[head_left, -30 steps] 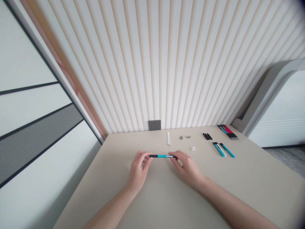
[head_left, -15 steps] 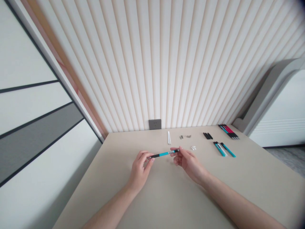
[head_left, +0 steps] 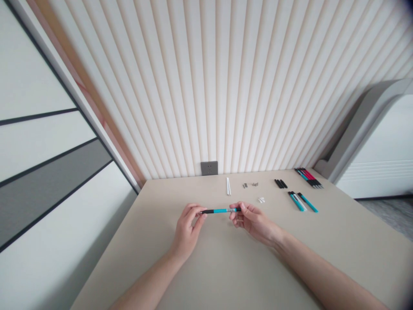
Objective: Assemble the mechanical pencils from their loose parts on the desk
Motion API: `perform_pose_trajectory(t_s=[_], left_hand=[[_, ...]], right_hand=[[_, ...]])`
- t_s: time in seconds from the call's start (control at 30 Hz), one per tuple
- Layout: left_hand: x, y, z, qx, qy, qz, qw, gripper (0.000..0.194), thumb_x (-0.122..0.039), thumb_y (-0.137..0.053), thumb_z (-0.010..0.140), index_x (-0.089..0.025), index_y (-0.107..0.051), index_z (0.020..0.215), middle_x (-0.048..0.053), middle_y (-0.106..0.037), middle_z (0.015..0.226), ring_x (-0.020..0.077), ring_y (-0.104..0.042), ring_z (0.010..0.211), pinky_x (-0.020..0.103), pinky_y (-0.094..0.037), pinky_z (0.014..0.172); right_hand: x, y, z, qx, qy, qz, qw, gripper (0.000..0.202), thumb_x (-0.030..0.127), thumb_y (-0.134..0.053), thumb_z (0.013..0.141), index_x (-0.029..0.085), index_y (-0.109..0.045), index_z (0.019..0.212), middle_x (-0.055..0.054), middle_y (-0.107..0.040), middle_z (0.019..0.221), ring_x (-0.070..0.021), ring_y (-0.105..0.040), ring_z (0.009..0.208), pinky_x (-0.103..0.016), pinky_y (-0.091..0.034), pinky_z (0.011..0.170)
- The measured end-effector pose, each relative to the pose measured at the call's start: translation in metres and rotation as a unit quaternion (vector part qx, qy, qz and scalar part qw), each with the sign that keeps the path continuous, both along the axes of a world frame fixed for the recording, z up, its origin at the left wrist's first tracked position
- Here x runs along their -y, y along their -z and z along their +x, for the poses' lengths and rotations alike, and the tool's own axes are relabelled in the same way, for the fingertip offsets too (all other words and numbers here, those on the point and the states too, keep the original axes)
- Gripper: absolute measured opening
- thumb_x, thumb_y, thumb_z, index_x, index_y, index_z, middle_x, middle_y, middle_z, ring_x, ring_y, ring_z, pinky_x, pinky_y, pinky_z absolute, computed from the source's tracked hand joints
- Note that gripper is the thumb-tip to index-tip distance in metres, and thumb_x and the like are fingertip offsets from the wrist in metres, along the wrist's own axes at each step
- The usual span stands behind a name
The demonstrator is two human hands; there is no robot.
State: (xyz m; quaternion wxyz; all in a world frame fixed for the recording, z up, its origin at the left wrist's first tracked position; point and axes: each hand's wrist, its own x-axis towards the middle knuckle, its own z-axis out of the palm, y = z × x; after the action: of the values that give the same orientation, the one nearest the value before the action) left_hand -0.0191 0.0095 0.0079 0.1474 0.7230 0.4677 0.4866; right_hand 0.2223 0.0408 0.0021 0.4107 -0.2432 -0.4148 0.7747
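Observation:
A teal and black pen (head_left: 220, 211) is held level above the table between my two hands. My left hand (head_left: 189, 226) pinches its black grip end at the tip. The fingers of my right hand (head_left: 254, 220) close on the black end at the right, beside a clear or silvery section. Beyond the pen lie thin white rods (head_left: 228, 186), small metal parts (head_left: 245, 185), more small metal pieces (head_left: 255, 184) and small white pieces (head_left: 261, 200).
On the beige table (head_left: 155, 258), black grips (head_left: 280, 184), teal and white pen barrels (head_left: 297, 201) and a row of red and teal pens (head_left: 309, 178) lie at the right. A ribbed wall with a dark socket (head_left: 209, 168) rises behind. A grey-white panel stands at the right.
The pen has gone from slanting up at the right to nearly level. My right hand has moved slightly down and left, while my left hand has barely moved.

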Motion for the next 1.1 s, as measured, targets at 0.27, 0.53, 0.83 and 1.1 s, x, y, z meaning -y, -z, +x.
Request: perform_pose_trajectory(t_s=[0.27,0.53,0.83,1.1], left_hand=[[-0.0052,0.0046,-0.0027,0.024,-0.025,-0.002,0.999,0.013,-0.019,-0.052,0.094,-0.023,-0.060,0.104,0.003,-0.056,0.100,0.0143,-0.058,0.083,0.028,-0.048,0.077],[-0.0047,0.0040,-0.0007,0.016,-0.012,-0.004,1.000,0.013,-0.018,-0.053,0.093,-0.022,-0.061,0.102,0.003,-0.057,0.099,0.0148,-0.059,0.083,0.028,-0.049,0.076],[-0.0012,0.0003,0.0029,-0.001,-0.015,-0.017,1.000,0.011,-0.021,-0.056,0.091,-0.022,-0.060,0.101,0.002,-0.062,0.091,0.0155,-0.061,0.081,0.028,-0.049,0.076],[-0.0022,0.0024,0.0013,0.003,-0.020,-0.025,0.999,0.010,-0.022,-0.055,0.093,-0.022,-0.059,0.102,0.001,-0.063,0.091,0.0156,-0.061,0.083,0.028,-0.048,0.077]], right_hand=[[0.0018,-0.0075,0.0001,-0.008,-0.005,-0.023,1.000,0.040,0.047,-0.062,0.088,0.018,-0.066,0.115,-0.007,-0.069,0.091,-0.0120,-0.060,0.072,-0.027,-0.044,0.068],[-0.0047,-0.0044,0.0030,0.036,0.044,-0.005,0.998,0.035,0.044,-0.063,0.088,0.016,-0.070,0.108,-0.007,-0.069,0.091,-0.0102,-0.056,0.069,-0.024,-0.042,0.065],[-0.0050,-0.0050,0.0003,0.034,0.077,-0.029,0.996,0.036,0.048,-0.068,0.083,0.017,-0.071,0.102,-0.005,-0.068,0.089,-0.0098,-0.055,0.066,-0.025,-0.041,0.064],[-0.0024,-0.0052,0.0025,-0.009,0.016,-0.051,0.999,0.036,0.048,-0.061,0.088,0.019,-0.067,0.108,-0.006,-0.067,0.094,-0.0118,-0.059,0.070,-0.026,-0.043,0.066]])
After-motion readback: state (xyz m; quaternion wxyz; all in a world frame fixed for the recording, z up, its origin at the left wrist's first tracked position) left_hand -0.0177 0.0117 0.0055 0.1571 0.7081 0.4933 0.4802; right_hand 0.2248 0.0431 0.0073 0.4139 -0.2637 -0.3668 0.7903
